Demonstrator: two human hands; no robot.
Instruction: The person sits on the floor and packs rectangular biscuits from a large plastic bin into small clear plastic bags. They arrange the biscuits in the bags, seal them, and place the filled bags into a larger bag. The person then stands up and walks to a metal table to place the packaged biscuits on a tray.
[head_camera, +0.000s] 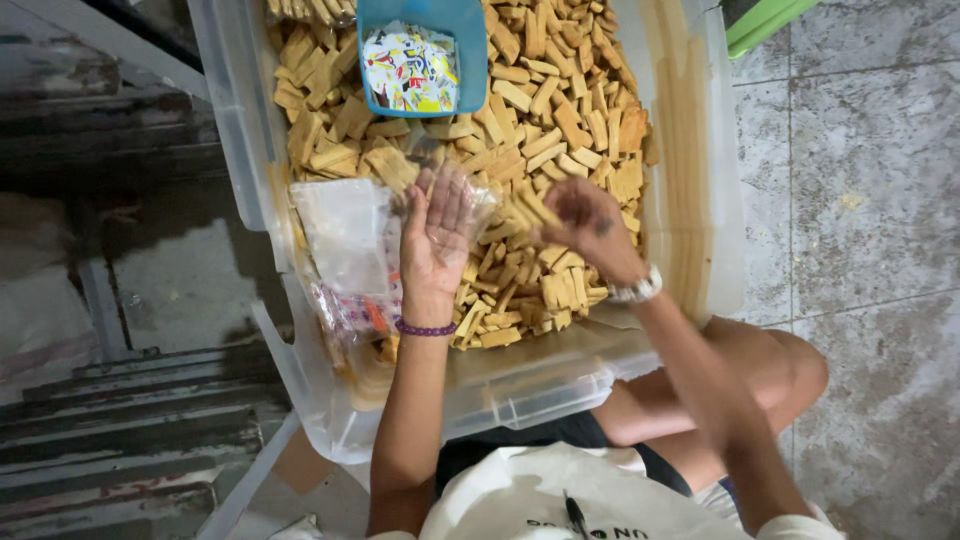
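Grey tiled floor (860, 200) surrounds a clear plastic bin (700, 200) heaped with tan wafer sticks (560, 110), which a seated person leans over. 1 blue scoop (465, 40) holding printed wrappers rests at the bin's far end. The left hand (437, 235) is raised palm-up with fingers spread, inside or against a clear bag (345, 235) at the bin's left side. The right hand (588, 220), blurred, is curled just above the heap and pinches a few sticks (535, 205), their long axis slanting toward the bag. Both hands sit near each other; the right is nearer the heap, the bag lying to its left.
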